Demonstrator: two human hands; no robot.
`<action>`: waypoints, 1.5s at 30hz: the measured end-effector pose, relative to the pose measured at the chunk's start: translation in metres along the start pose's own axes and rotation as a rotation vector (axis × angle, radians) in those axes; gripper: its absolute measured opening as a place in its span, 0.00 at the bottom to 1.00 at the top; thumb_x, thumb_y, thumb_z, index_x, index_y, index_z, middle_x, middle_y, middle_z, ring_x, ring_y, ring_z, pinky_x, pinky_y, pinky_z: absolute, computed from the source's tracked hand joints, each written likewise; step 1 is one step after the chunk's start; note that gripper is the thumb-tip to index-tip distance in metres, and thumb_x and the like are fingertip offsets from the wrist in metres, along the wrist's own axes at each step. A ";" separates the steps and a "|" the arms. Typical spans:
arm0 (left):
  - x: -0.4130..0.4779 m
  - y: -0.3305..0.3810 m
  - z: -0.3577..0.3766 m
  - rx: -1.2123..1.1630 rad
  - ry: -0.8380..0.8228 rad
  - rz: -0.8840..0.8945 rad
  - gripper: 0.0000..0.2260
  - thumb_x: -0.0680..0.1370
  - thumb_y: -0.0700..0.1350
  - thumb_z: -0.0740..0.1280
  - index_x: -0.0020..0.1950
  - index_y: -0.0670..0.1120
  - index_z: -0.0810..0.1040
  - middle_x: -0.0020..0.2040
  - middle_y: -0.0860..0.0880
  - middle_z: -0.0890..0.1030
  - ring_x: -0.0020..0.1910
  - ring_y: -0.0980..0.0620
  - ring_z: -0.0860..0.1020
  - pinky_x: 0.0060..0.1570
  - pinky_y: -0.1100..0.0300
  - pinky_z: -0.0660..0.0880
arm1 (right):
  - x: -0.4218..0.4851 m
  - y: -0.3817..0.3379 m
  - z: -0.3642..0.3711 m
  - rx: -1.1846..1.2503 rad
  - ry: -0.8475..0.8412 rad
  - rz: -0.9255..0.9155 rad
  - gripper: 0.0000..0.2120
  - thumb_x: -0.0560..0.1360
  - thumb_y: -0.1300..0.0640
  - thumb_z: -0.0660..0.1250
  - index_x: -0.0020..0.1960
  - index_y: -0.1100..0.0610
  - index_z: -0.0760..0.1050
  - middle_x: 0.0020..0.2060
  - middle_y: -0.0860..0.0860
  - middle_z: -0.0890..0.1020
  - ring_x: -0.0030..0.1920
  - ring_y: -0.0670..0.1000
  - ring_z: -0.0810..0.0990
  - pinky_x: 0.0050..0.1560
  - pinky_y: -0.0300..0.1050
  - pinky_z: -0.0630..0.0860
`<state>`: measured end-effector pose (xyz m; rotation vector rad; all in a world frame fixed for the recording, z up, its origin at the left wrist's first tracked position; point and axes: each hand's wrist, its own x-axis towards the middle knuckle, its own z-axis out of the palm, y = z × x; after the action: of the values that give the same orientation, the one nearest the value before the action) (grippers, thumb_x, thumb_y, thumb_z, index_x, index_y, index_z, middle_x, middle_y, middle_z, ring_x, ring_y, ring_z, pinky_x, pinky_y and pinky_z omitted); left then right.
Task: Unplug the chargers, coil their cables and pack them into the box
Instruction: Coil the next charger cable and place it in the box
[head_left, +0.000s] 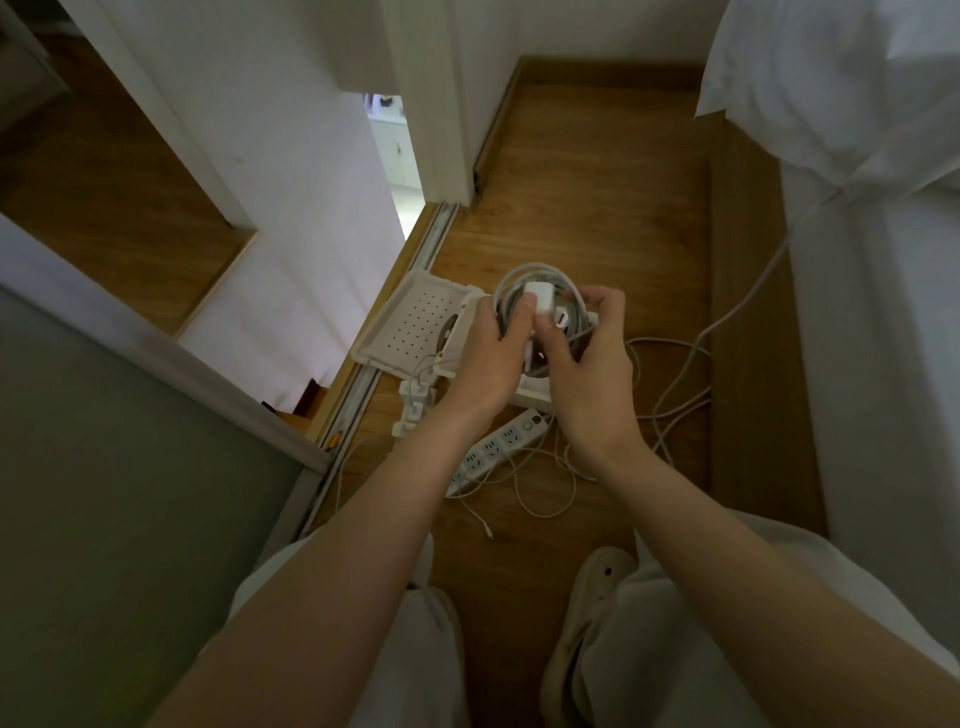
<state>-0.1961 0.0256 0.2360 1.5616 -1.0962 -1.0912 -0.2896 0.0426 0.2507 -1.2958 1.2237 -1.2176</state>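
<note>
Wooden floor, open box on it; directly above the box, left hand and right hand both clasp the coiled cable, charger uppermost.

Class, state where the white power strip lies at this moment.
In the head view, the power strip lies on the wooden floor, between the two forearms, just nearer than the white box.

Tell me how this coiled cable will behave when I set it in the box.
Probably springy: the coiled cable shows uneven loops though the left hand and right hand both grip it, so it may unwind once released. The charger brick likely weights one side, tipping it.
</note>
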 end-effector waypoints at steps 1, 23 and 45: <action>0.000 0.000 0.001 0.025 0.006 0.004 0.13 0.82 0.51 0.56 0.61 0.44 0.68 0.48 0.54 0.75 0.45 0.62 0.76 0.40 0.71 0.73 | 0.002 0.002 0.000 -0.059 -0.002 -0.017 0.08 0.79 0.59 0.61 0.55 0.53 0.64 0.41 0.44 0.75 0.37 0.40 0.78 0.36 0.28 0.74; -0.001 -0.003 -0.013 -0.125 -0.007 -0.282 0.24 0.80 0.61 0.53 0.59 0.45 0.77 0.53 0.40 0.82 0.49 0.42 0.81 0.51 0.46 0.78 | 0.001 0.005 -0.012 -0.999 -0.273 -0.346 0.08 0.79 0.58 0.59 0.58 0.54 0.65 0.50 0.52 0.77 0.38 0.49 0.76 0.29 0.34 0.62; 0.007 -0.012 -0.005 -0.409 0.305 -0.390 0.14 0.80 0.54 0.57 0.52 0.46 0.76 0.48 0.42 0.80 0.45 0.46 0.79 0.40 0.55 0.76 | 0.007 -0.001 0.001 -0.465 -0.079 -0.173 0.07 0.79 0.64 0.56 0.46 0.53 0.65 0.43 0.46 0.71 0.37 0.38 0.69 0.37 0.32 0.69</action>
<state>-0.1881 0.0216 0.2242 1.5701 -0.3409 -1.1908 -0.2882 0.0358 0.2524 -1.8030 1.4107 -1.0195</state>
